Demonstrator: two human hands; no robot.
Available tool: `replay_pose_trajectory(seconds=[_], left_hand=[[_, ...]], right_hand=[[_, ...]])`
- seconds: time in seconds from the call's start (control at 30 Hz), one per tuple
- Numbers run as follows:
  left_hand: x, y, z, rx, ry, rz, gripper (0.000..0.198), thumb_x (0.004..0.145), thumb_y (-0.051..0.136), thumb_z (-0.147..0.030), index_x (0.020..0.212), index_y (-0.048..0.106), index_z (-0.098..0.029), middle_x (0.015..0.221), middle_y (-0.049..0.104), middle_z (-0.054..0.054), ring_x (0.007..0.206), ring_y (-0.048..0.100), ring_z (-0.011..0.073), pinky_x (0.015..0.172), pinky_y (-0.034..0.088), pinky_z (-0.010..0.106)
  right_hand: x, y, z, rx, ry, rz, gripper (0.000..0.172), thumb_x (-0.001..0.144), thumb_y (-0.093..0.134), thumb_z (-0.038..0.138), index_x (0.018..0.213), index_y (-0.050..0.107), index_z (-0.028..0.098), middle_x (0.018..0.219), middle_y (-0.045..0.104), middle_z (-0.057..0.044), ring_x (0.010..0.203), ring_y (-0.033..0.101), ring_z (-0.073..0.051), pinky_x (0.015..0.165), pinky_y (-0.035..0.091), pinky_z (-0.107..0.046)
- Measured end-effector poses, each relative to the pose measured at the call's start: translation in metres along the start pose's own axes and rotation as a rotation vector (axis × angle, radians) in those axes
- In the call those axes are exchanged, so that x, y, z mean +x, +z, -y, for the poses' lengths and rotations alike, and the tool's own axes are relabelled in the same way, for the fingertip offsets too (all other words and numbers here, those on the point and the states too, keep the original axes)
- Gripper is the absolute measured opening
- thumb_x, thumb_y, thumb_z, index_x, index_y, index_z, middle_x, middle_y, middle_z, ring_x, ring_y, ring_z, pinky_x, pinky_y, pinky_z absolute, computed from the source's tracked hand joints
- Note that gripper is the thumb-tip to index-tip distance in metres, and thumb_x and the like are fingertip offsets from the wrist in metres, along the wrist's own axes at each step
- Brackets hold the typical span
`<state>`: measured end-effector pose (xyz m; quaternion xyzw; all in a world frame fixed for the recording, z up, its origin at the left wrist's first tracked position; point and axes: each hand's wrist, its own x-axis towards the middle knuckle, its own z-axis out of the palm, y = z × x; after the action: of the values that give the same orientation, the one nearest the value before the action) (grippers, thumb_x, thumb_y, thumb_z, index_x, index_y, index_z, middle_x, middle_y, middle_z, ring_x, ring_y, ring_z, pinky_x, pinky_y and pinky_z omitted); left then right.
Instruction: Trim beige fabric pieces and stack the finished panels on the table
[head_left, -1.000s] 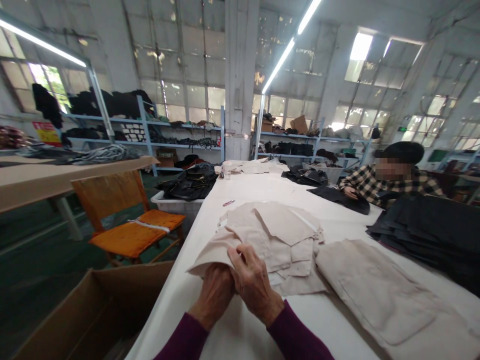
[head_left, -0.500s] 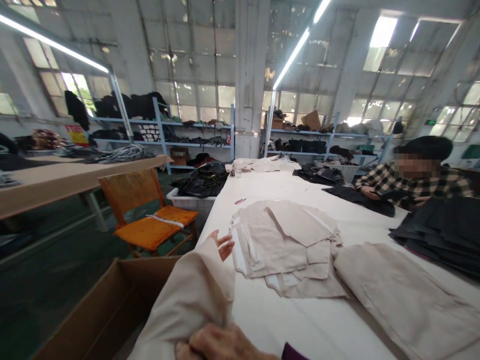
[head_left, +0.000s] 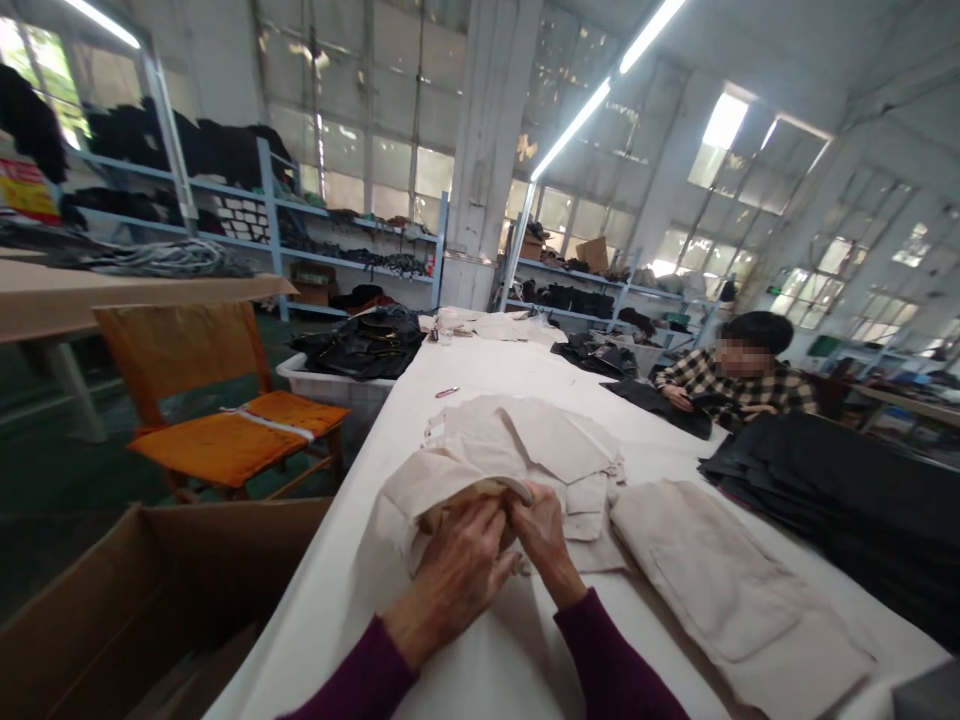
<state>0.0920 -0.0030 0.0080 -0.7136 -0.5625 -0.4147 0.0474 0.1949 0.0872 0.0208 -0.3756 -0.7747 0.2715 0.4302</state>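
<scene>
Both my hands meet on a beige fabric piece [head_left: 420, 490] at the near end of a long white table [head_left: 480, 370]. My left hand [head_left: 457, 575] is closed, pinching the bunched edge of the piece. My right hand [head_left: 544, 540] grips the same edge from the right, fingers curled. Just beyond lies a stack of cut beige pieces [head_left: 540, 445]. A flatter beige pile [head_left: 712, 575] lies to the right of my hands.
An open cardboard box [head_left: 142, 600] sits below the table's left edge. An orange-cushioned wooden chair [head_left: 217, 410] and a bin of black garments [head_left: 360, 350] stand beyond it. Black fabric stacks [head_left: 840, 490] fill the right side, where a person in a checked shirt [head_left: 739, 385] works.
The beige piece had been lifted toward me with my left hand open under it; now it is back on the table and both hands are shut on its edge.
</scene>
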Motion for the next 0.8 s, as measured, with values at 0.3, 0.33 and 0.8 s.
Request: replay_pose_trajectory(seconds=[0.3,0.33,0.8], left_hand=[[-0.001,-0.017,0.011,0.478,0.238,-0.316,0.037,0.082,0.044,-0.004,0.118,0.050,-0.008,0.111,0.059,0.017,0.101,0.056,0.0252,0.085,0.047,0.038],[0.000,-0.018,0.010,0.433,0.264,-0.372,0.034,0.083,0.044,-0.006,0.116,0.051,-0.009,0.109,0.060,0.016,0.100,0.056,0.0242,0.085,0.047,0.037],[0.002,-0.030,-0.004,0.090,-0.081,-0.155,0.034,0.087,0.041,-0.041,0.111,0.052,-0.020,0.097,0.066,0.008,0.081,0.063,0.0223,0.070,0.048,0.031]], right_hand=[[0.023,-0.029,0.045,0.107,-0.163,-0.002,0.021,0.078,0.050,0.028,0.080,0.065,0.013,0.068,0.058,-0.001,0.060,0.049,-0.012,0.053,0.036,-0.020],[0.024,-0.033,0.052,0.112,-0.211,0.053,0.022,0.079,0.051,0.028,0.085,0.066,0.013,0.073,0.060,-0.002,0.063,0.051,-0.012,0.057,0.038,-0.020],[0.031,-0.084,0.088,-0.362,-0.355,0.092,0.032,0.081,0.044,0.022,0.051,0.034,0.016,0.052,0.023,0.005,0.049,0.026,-0.007,0.048,0.017,-0.022]])
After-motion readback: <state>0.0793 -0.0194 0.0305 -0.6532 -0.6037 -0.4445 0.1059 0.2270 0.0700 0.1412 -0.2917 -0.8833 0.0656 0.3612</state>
